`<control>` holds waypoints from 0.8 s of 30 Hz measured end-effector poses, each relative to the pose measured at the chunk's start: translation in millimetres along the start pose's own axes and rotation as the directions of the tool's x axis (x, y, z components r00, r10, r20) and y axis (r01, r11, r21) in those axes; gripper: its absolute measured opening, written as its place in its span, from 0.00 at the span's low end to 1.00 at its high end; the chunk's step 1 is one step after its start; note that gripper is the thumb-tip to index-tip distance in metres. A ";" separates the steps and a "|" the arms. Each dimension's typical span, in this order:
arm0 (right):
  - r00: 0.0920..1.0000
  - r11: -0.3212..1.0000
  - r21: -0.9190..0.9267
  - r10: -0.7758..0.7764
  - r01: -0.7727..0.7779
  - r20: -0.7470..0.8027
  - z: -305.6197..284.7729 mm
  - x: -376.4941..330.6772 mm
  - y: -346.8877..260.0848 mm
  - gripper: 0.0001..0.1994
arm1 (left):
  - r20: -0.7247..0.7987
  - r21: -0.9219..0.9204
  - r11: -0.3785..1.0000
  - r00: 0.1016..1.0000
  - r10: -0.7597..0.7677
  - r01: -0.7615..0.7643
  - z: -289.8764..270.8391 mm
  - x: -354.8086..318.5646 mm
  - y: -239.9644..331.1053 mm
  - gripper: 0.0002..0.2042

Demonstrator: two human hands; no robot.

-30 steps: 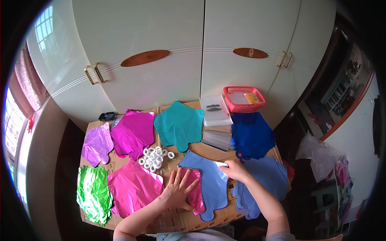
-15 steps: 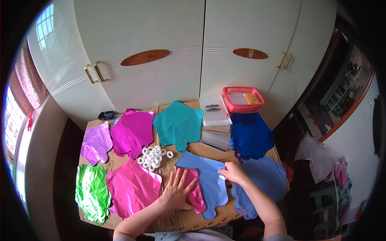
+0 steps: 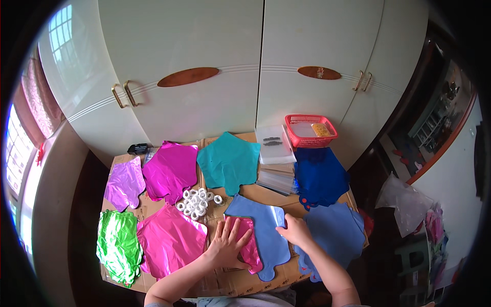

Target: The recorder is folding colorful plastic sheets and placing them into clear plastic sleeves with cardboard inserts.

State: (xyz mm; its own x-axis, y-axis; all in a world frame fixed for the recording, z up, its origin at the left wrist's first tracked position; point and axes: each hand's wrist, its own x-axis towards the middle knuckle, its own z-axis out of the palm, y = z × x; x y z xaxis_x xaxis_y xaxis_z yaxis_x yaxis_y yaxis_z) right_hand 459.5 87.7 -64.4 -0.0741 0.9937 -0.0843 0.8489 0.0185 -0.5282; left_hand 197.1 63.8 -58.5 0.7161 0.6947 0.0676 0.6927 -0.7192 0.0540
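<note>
My left hand (image 3: 228, 246) lies with fingers spread on a small pink foil balloon (image 3: 248, 239), flat and uninflated. Beside it, partly over the pink one, is a flat blue foil balloon (image 3: 271, 245). My right hand (image 3: 295, 230) pinches the right edge of this blue balloon between thumb and fingers, and the edge there catches the light. Just right of that hand lies a stack of similar blue foil balloons (image 3: 335, 233). Above my left hand sits a heap of small white rings (image 3: 194, 203), possibly ribbon rolls.
Other flat foil balloons lie around: teal (image 3: 228, 159), magenta (image 3: 170, 170), lilac (image 3: 125, 183), green (image 3: 118, 245), pink (image 3: 171, 238) and dark blue (image 3: 321, 176). Clear plastic sleeves (image 3: 276, 179) and a red basket (image 3: 311, 142) stand at the back, before a white cabinet (image 3: 184, 41).
The right hand has shifted slightly toward me, still pinching the blue balloon's edge. The left hand stays spread on the pink one. The whole view has tilted a little.
</note>
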 end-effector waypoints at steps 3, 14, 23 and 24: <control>0.979 0.994 -0.059 -0.097 0.088 -0.178 15.9 -13.3 -11.0 0.15 | 0.010 0.008 1.000 1.000 -0.003 0.003 -0.5 0.3 0.3 0.54; 0.910 0.934 -0.183 -0.345 0.308 -0.229 43.8 -72.4 -66.9 0.32 | 0.078 0.056 0.998 0.996 -0.040 0.036 -2.5 -0.1 0.0 0.54; 0.881 0.863 -0.349 -0.442 0.365 -0.170 70.4 -71.7 -70.6 0.26 | 0.022 -0.118 0.993 1.000 -0.008 0.011 7.2 -2.7 -24.6 0.33; 0.875 0.858 -0.356 -0.450 0.369 -0.176 71.8 -72.0 -69.5 0.26 | -0.001 -0.276 0.960 0.998 -0.055 0.053 9.4 -1.7 -30.4 0.29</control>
State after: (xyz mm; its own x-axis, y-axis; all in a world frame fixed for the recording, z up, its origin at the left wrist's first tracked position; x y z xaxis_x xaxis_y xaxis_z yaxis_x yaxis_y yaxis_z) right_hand 368.2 6.9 -82.3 -0.3547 0.8811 0.3128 0.8877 0.4224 -0.1833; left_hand 175.7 84.6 -69.6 0.6765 0.7335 0.0658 0.6788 -0.6556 0.3308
